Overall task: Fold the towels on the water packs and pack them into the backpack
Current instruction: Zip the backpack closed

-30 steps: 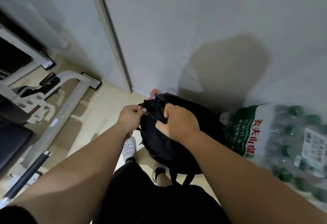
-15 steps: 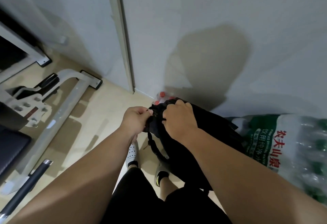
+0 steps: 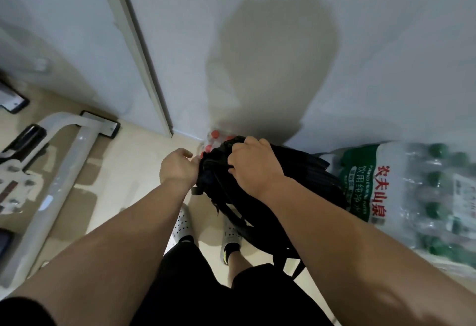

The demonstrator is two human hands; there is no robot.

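Observation:
A black backpack (image 3: 304, 179) leans against the shrink-wrapped water pack with green caps (image 3: 422, 197) at the right. My right hand (image 3: 253, 166) grips the top of the backpack, fingers curled over its upper edge. My left hand (image 3: 179, 167) pinches the bag's left top edge, probably at the zipper. No towel shows in view; the bag's inside is hidden by my hands. A second pack of bottles with red caps (image 3: 215, 137) stands behind the bag by the wall.
A white wall and a door frame (image 3: 139, 50) rise right behind the bag. A grey metal exercise-machine frame (image 3: 64, 168) lies across the floor at the left. My feet in white shoes (image 3: 181, 225) stand just before the backpack.
The view has shifted left and down, with the backpack tipping further toward the water pack. Both hands stay at the bag's top; my left hand has moved slightly left along the edge.

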